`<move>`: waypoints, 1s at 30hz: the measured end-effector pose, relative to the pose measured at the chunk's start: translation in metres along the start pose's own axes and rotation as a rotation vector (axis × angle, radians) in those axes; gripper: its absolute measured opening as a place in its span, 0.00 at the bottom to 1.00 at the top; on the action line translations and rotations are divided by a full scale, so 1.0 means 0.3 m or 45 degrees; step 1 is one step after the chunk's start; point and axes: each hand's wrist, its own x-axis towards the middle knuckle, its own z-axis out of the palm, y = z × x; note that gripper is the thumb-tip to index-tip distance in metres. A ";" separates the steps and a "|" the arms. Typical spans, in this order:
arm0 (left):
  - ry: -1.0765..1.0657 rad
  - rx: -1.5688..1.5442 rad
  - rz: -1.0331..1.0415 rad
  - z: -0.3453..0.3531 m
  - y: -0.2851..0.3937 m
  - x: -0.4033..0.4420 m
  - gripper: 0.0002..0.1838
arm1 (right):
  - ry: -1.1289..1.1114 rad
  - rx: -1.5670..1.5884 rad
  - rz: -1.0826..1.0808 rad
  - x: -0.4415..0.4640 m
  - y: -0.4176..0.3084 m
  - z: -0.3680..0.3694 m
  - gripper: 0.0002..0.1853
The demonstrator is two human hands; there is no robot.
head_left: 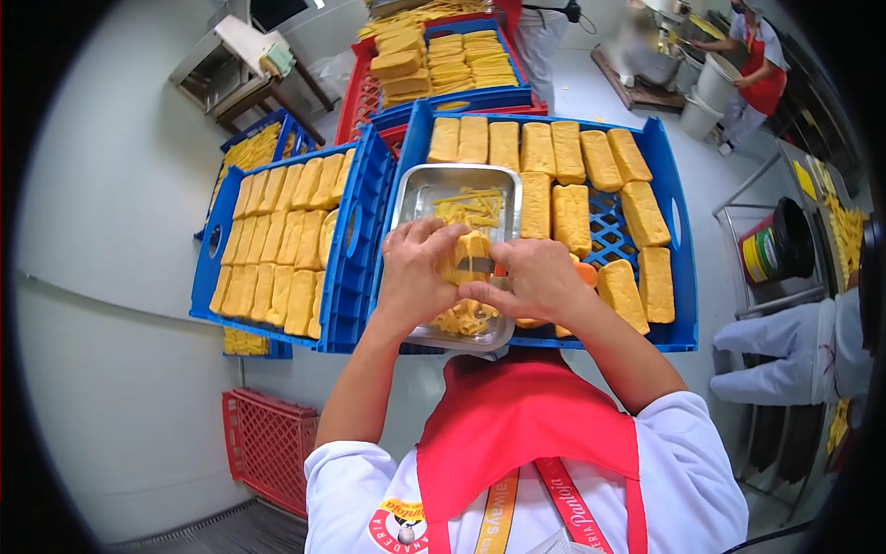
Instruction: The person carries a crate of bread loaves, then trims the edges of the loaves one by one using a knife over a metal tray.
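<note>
Over a steel tray (509, 198), my left hand (417, 268) is closed around one side of a yellow block (473, 246). My right hand (535, 277) has its fingers closed at the block's other side, round an orange-handled tool (499, 270) whose grey blade lies against the block. Yellow strips (471, 205) lie at the tray's far end and crumbly scraps (464, 319) at its near end. The tray rests on a blue crate (681, 277) that holds several yellow loaves (644, 214). Part of the tool is hidden by my right hand.
On the left, another blue crate (205, 268) holds rows of loaves. Stacked crates (355, 88) with loaves and strips stand beyond. A red crate (270, 443) is at lower left. People (766, 69) stand at upper right and right, near a black bucket (784, 242).
</note>
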 end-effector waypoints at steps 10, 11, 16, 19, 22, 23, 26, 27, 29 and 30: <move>0.091 -1.058 -0.449 -0.013 -0.141 -0.091 0.42 | 0.005 0.246 0.108 0.046 -0.036 0.040 0.30; 0.086 -1.050 -0.413 -0.001 -0.154 -0.107 0.45 | 0.088 0.318 0.184 0.047 -0.037 0.041 0.28; 0.441 -0.597 -0.274 0.054 -0.109 -0.132 0.41 | 0.221 0.373 0.235 0.037 -0.069 0.086 0.25; 0.607 -0.418 -0.245 0.083 -0.073 -0.136 0.40 | 0.261 0.394 0.269 0.035 -0.086 0.112 0.25; 0.684 -0.295 -0.235 0.101 -0.046 -0.134 0.40 | 0.287 0.382 0.264 0.030 -0.097 0.116 0.25; 0.716 -0.224 -0.210 0.104 -0.040 -0.133 0.40 | 0.275 0.389 0.272 0.028 -0.099 0.116 0.25; 0.787 -0.146 -0.170 0.123 -0.040 -0.132 0.39 | 0.186 0.666 0.326 0.024 -0.093 0.131 0.26; 0.786 -0.147 -0.169 0.126 -0.037 -0.131 0.39 | 0.188 0.666 0.327 0.022 -0.093 0.140 0.26; 0.822 -0.075 -0.140 0.130 -0.031 -0.129 0.38 | 0.138 0.988 0.389 0.018 -0.097 0.162 0.31; 0.821 -0.076 -0.139 0.136 -0.031 -0.128 0.38 | 0.139 0.988 0.390 0.018 -0.090 0.173 0.31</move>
